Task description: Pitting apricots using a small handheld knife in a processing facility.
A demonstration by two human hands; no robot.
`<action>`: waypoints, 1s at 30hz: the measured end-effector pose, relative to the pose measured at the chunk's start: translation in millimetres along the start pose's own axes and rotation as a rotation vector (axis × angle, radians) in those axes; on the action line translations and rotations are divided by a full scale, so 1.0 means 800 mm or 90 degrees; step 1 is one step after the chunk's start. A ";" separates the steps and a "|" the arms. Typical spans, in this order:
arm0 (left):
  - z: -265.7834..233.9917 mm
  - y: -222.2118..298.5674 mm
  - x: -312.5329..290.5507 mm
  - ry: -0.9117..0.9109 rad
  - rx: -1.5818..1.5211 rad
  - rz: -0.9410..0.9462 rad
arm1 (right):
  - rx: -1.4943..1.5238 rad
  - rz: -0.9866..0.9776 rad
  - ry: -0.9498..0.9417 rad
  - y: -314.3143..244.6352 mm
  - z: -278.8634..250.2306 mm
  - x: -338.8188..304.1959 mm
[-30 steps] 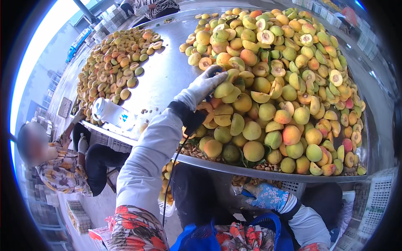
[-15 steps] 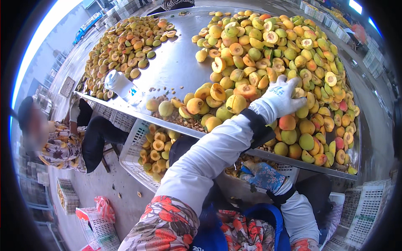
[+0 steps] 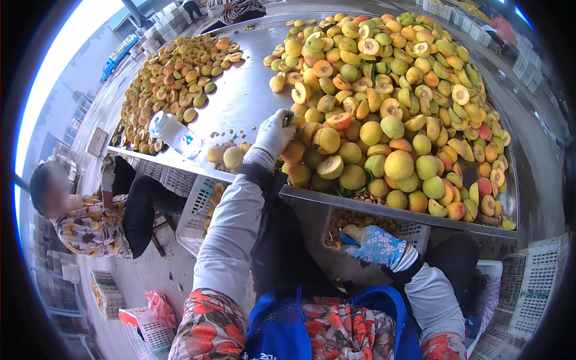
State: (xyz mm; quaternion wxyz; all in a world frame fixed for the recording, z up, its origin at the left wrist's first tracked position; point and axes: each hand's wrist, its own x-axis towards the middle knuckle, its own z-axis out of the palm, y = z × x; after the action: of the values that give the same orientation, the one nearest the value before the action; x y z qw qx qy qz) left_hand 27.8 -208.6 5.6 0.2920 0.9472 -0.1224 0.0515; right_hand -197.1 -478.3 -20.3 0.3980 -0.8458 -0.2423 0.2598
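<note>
Well, left hand (image 3: pixel 273 135) touches fruit (image 3: pixel 392 126); right hand (image 3: pixel 379 247) lower.

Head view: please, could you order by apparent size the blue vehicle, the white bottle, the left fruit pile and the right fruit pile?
1. Right fruit pile
2. Left fruit pile
3. White bottle
4. Blue vehicle, in the far background

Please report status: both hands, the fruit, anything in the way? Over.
Left hand at left edge of larger heap, right hand by crate; grips unclear. Fruit whole and halved, on table. No obstruction seen; bottle off to the left.
</note>
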 end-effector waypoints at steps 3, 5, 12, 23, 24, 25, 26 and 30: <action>0.018 0.052 0.005 0.100 -0.237 -0.009 | 0.119 0.107 -0.027 -0.017 -0.018 -0.004; 0.026 0.051 0.012 0.114 -0.213 0.059 | 0.140 0.043 0.032 -0.027 -0.022 -0.003; -0.006 0.127 -0.055 -0.028 -0.573 0.006 | 0.487 0.019 0.174 -0.029 -0.022 -0.020; 0.091 0.132 -0.204 -0.062 -0.847 -0.088 | 0.107 -0.145 0.412 -0.023 0.015 -0.010; 0.087 0.137 -0.208 -0.112 -0.993 -0.139 | 0.110 -0.139 0.412 -0.018 0.017 -0.011; 0.084 0.138 -0.212 -0.160 -1.139 -0.190 | 0.002 -0.125 0.410 -0.015 0.019 -0.012; 0.091 0.137 -0.216 -0.160 -1.140 -0.194 | -0.107 -0.112 0.406 -0.014 0.020 -0.013; 0.097 0.134 -0.226 -0.046 -0.806 -0.037 | -0.098 -0.083 0.412 -0.018 0.024 -0.012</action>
State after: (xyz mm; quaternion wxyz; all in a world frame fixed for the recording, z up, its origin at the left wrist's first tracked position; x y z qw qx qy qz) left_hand -172.9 -301.4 -31.3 0.7924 0.5952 -0.1134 -0.0708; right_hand -218.9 -465.6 -17.0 0.4051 -0.8948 -0.1754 -0.0672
